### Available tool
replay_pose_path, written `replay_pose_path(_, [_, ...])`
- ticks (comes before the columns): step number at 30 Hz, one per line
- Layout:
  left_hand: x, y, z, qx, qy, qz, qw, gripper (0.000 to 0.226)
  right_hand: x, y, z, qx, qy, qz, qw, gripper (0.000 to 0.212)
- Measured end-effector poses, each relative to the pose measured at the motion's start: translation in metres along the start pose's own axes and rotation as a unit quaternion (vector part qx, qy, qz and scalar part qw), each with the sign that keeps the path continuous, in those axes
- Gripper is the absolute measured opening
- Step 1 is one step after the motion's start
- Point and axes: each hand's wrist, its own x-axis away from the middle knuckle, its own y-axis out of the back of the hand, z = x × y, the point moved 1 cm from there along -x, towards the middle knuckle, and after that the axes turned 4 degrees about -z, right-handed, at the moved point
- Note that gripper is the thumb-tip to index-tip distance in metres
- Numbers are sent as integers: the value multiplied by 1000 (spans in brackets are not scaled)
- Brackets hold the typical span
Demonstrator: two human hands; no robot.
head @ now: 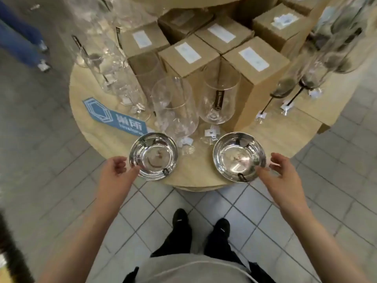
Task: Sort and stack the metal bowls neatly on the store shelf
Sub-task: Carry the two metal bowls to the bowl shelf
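Between both hands' fingers (pixel 122 167), seemingly untouched: bowls (pixel 153 156).

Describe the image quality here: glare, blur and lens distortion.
Head view: bright ceiling-light glare and reflections fill the left bowl and right bowl; motion blur softens the cardboard boxes and wine glasses, worst toward the top corners; wide-angle distortion bows the round table's edge and floor tiles; both hands are fairly sharp.
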Motion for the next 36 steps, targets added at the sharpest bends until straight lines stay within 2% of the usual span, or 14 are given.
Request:
replay_pose_path(3, [-6, -1, -1, -56, 10, -17, 998, 66, -5, -8, -2, -17, -39, 7, 999, 70])
replay_pose_path(4, [-6, -3, -2, -59, 15, -12, 998, 66, -4, -11, -1, -24, -55, 11, 998, 63])
replay_pose_path(6, [-8, -9, -1, -53, 28, 12, 998, 62, -6, -18, -4, -32, -82, 30, 996, 35])
replay_pose_path(8, [-12, -15, -2, -28, 47, 45, 998, 46, -5, -25, -5, -76, -105, 49, 990, 23])
replay_pose_path(11, [-18, -22, 0, -3, 79, 91, 993, 30, -4, -29, -7, -125, -135, 53, 981, 23])
replay_pose_path(16, [-18, -25, -3, 49, 90, 136, 985, 28, 7, -24, -9, -187, -141, 36, 972, 22])
replay_pose_path(20, [2, -28, -6, 31, 87, 208, 974, 29, 32, -9, -19, -244, -150, 16, 958, 27])
replay_pose_path(24, [37, -50, -15, -17, 76, 326, 942, 33, 63, 17, -40, -309, -184, -22, 933, 28])
replay_pose_path(26, [51, -70, -27, -41, 59, 374, 925, 36, 80, 35, -54, -342, -212, -68, 913, 30])
replay_pose_path(31, [84, -126, -63, -90, -6, 449, 889, 33, 130, 87, -91, -425, -258, -152, 854, 41])
replay_pose_path(36, [129, -179, -95, -113, -73, 494, 859, 33, 175, 134, -132, -491, -268, -220, 799, 39])
